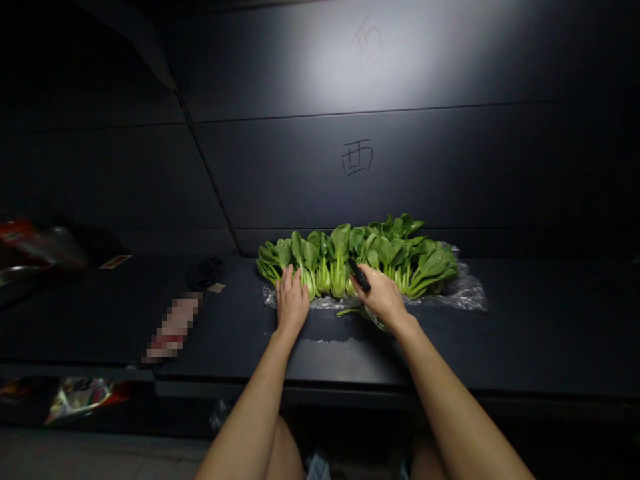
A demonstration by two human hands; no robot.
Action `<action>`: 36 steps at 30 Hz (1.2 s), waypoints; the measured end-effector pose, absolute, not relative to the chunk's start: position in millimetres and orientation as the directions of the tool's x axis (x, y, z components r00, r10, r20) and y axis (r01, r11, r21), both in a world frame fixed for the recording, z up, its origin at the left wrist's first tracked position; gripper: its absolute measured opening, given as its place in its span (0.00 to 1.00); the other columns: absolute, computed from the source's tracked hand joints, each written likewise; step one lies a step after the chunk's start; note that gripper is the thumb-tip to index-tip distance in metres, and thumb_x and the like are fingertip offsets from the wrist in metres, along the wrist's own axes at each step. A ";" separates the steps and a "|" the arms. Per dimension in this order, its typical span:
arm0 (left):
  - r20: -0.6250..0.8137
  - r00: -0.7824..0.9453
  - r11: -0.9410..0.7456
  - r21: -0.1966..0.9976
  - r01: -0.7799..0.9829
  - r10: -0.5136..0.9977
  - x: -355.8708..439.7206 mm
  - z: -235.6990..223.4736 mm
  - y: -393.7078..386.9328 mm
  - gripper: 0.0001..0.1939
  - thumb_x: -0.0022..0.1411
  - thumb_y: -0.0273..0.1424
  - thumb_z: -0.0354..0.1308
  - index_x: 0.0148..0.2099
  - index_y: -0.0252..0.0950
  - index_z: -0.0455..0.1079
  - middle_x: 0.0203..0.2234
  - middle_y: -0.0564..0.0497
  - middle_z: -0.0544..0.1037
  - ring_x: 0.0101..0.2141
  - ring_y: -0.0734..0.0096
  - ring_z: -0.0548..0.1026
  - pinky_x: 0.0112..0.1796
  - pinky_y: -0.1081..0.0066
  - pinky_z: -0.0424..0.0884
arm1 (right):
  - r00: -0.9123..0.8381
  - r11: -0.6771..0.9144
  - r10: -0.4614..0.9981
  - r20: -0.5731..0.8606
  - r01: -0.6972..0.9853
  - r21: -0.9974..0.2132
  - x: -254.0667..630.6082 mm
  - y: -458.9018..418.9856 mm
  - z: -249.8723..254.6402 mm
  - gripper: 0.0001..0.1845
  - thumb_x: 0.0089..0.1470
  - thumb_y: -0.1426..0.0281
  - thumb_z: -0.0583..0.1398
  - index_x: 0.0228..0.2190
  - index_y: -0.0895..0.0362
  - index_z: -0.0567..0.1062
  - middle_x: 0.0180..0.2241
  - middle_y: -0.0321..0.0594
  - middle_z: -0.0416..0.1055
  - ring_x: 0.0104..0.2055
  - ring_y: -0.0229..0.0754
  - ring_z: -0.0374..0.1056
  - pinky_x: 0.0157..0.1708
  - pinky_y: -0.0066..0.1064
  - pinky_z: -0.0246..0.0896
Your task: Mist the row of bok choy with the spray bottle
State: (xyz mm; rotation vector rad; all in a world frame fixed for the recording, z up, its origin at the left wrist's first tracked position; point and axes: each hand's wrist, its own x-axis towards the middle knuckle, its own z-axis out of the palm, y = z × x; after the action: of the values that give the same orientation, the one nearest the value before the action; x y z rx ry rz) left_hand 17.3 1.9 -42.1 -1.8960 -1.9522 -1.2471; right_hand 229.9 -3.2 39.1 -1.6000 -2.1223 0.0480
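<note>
A row of green bok choy (340, 257) stands side by side on clear plastic film (463, 290), leaves up and pale stems toward me. At the row's left end, my left hand (293, 299) lies over the stems, its fingers outstretched and slightly apart. My right hand (383, 293) is closed around a slim black object (359, 275), at the front of the row right of its middle. What kind of object it is I cannot make out. A loose green stalk (353, 311) lies just below that hand, and something clear and shiny shows under the palm.
The dark shelf (540, 333) has wet patches before the bok choy. A dark back panel (295, 167) with handwritten marks rises behind. To the left are a blurred-out package (175, 327), a small card (116, 261) and a dark crumpled item (205, 272). Below sits another packet (80, 397).
</note>
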 end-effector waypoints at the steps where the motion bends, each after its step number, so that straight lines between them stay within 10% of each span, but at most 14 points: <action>1: 0.626 -0.174 -0.158 0.437 0.885 0.760 19.6 -41.7 1.6 0.23 0.62 0.28 0.47 0.59 0.32 0.63 0.61 0.36 0.62 0.63 0.51 0.56 0.60 0.44 0.52 | -0.191 0.302 0.920 0.343 0.902 -0.307 231.5 -3.3 39.8 0.15 0.61 0.61 0.51 0.43 0.54 0.72 0.38 0.43 0.77 0.38 0.45 0.72 0.33 0.29 0.56; 36: 0.635 0.077 -0.325 0.284 0.902 0.769 46.3 -40.2 0.1 0.24 0.64 0.29 0.48 0.62 0.35 0.59 0.63 0.39 0.60 0.65 0.54 0.52 0.61 0.46 0.48 | -0.084 0.243 0.920 0.382 0.888 -0.391 257.3 -2.6 41.6 0.15 0.61 0.61 0.50 0.42 0.55 0.72 0.37 0.42 0.76 0.38 0.44 0.71 0.34 0.28 0.54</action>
State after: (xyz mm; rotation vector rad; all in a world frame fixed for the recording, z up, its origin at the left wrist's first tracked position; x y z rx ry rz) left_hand 46.3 0.1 -40.2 -2.1624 -1.7044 -1.0806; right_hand 257.3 -2.6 41.6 -1.6444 -1.9681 0.0770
